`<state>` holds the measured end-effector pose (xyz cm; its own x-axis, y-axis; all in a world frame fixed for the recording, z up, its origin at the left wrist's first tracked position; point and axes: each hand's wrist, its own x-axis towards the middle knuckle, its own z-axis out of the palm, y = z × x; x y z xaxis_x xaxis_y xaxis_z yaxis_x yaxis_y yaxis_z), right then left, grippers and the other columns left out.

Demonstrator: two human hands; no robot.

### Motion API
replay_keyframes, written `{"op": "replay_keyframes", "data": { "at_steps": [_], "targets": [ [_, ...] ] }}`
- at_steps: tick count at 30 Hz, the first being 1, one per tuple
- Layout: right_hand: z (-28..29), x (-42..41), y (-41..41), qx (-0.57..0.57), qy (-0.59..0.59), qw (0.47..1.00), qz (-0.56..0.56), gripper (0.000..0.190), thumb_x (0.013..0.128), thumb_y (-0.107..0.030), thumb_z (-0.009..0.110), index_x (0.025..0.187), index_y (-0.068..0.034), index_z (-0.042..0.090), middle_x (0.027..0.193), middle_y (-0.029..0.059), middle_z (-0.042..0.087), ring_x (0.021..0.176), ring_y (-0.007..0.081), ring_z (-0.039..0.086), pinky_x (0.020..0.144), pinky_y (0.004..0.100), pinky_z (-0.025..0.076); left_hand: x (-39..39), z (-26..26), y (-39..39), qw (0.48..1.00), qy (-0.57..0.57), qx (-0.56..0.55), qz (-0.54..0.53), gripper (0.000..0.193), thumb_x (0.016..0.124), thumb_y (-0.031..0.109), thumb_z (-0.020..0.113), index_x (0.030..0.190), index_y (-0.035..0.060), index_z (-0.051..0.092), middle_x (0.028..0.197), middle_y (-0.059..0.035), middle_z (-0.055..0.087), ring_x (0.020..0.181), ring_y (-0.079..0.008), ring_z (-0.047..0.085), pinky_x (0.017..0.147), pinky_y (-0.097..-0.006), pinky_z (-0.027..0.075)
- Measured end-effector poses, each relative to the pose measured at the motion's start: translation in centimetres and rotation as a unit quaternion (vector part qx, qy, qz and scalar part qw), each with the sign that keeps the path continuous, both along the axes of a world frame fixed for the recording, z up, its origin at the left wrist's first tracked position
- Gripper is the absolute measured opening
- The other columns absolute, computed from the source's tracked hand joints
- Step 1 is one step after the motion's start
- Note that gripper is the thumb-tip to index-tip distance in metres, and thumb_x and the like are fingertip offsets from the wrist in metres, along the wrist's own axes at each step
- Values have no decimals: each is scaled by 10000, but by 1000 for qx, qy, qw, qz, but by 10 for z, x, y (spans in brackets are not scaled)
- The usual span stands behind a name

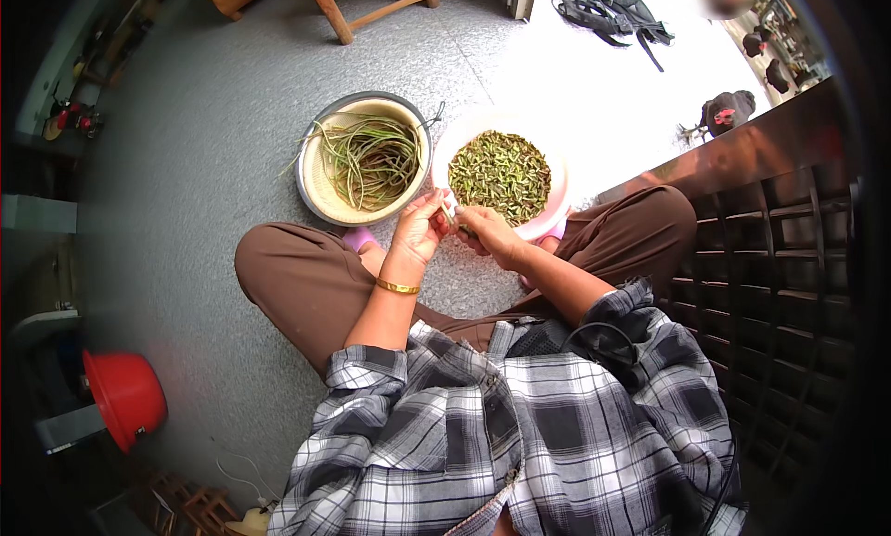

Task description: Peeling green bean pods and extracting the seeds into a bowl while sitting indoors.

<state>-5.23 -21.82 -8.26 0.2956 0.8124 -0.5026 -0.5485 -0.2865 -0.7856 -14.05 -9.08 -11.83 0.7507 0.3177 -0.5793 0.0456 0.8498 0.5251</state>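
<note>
Both my hands meet above the gap between two containers on the floor. My left hand (418,224) pinches a short length of a green bean (447,214), with its fingers curled. Close against it, my right hand (491,233) has its thumb and fingers closed at the same bean; what lies inside its grip is mostly hidden. Long, thin green beans (376,156) lie coiled in a cream woven-look basket (326,177), which sits inside a dark-rimmed basin (301,181). Short broken bean pieces (501,174) fill the bottom of a pale pink basin (557,188).
A wooden stool (339,14) stands beyond the containers. Black straps and a bag (605,17) lie on the bright floor by the doorway. A dark chicken (727,111) stands past a dark wooden lattice panel (773,243). At left is a red bucket (129,400).
</note>
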Motion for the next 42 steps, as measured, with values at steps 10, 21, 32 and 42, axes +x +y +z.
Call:
{"op": "replay_keyframes", "data": {
  "at_steps": [10,21,32,42],
  "targets": [
    [-5,0,0,56,-494,864,84,180,806,-207,544,746,-42,578,635,120,564,576,242,555,536,349,429,-3,-3,6,1000,-5,14,-19,133,816,154,583,892,45,579,724,-6,577,631,-87,537,565,-218,446],
    [14,-4,-2,264,-650,686,194,82,687,-73,553,737,-89,490,769,32,548,721,221,575,553,357,456,3,-17,-2,990,41,-133,-18,161,827,153,571,936,34,567,709,-7,571,602,-87,532,527,-174,430],
    [-4,6,-4,89,148,983,-56,190,803,-243,432,789,-81,530,543,-30,382,406,44,280,361,198,196,5,9,0,999,-21,0,48,170,822,170,584,953,62,587,709,8,576,549,-54,501,524,-198,428],
    [-18,2,0,51,-263,963,26,275,848,-258,522,813,6,591,705,52,582,581,142,526,550,301,423,5,12,-6,984,-2,176,-20,164,817,172,591,922,45,593,722,-1,583,602,-61,524,544,-171,414]
  ]
}}
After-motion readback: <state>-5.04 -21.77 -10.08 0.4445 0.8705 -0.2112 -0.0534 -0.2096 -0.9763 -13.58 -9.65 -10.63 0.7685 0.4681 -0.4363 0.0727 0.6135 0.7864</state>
